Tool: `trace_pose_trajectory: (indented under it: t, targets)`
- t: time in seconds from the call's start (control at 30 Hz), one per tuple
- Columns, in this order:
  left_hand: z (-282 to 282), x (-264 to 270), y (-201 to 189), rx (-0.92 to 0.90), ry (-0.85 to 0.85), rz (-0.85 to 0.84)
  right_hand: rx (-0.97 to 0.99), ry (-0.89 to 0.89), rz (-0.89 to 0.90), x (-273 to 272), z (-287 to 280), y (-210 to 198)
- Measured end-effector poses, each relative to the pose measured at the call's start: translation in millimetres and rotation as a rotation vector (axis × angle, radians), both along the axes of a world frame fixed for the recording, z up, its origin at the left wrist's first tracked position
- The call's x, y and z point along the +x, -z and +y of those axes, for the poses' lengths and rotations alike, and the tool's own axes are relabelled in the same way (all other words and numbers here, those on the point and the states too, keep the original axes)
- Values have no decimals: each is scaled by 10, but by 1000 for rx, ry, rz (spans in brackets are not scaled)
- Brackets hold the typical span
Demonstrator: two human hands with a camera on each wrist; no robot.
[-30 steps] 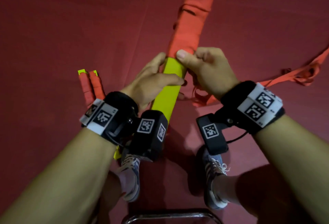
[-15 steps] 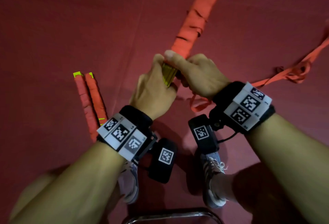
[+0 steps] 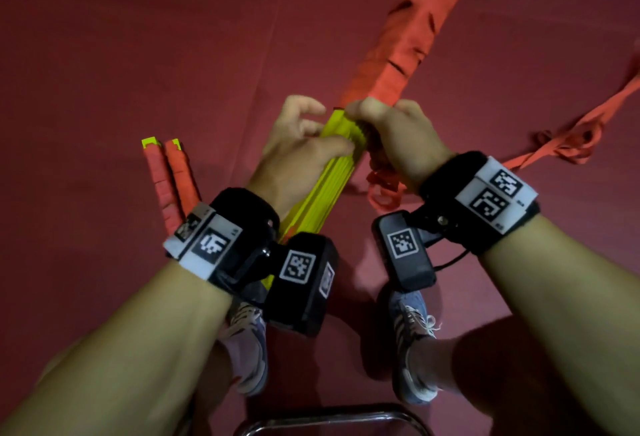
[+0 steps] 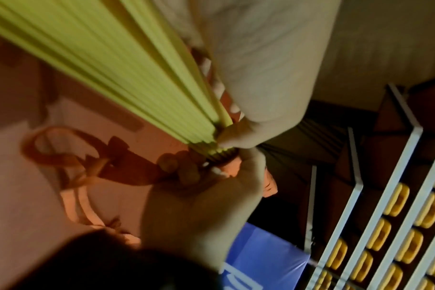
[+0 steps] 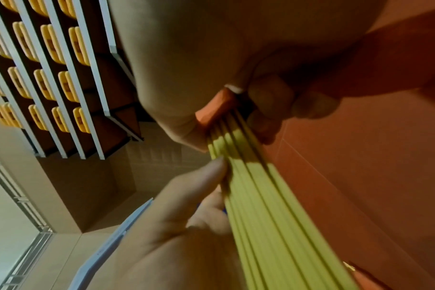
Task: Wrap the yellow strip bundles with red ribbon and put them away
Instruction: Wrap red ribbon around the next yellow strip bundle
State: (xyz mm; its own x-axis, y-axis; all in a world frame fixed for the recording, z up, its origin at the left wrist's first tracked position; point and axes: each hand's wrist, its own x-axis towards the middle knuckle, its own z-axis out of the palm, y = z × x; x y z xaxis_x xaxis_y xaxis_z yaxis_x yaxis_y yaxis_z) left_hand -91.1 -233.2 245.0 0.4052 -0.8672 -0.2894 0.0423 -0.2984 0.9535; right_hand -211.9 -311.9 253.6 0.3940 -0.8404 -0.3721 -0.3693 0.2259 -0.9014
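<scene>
L grip (image 3: 298,158), R grip (image 3: 401,145) hold bundle (image 3: 329,186), maybe ribbon (image 3: 382,190)

- The yellow strip bundle (image 3: 322,193) looks like thin, smooth, matt plastic slats.
- The red ribbon (image 3: 398,51) is matt, creased cloth or crepe-like paper; which one cannot be told.
- The floor (image 3: 138,37) is smooth, matt red.
- The tube (image 3: 329,417) is glossy metal.
- The wrist bands (image 3: 242,207) are fuzzy black cloth.
- The shoes (image 3: 412,342) are cloth with white laces.
</scene>
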Motion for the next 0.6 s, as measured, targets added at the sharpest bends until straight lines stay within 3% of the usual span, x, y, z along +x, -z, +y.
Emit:
trace_pose_trajectory:
  t: [0.07,0.23,0.33,0.5,0.6]
  targets:
    - [-9,78,23,79,34,49,-4,-57,-88,-11,24,14]
    - [88,73,-8,115,362,99,37,-270,-233,-62,43,-62]
    - [125,62,51,141,296,17,16,-371,-203,-67,71,-125]
    - [131,126,27,100,175,-251,-96,-401,19,-114,-43,-162]
    - [121,147,78,99,132,-279,-128,-372,100,-79,-60,-102]
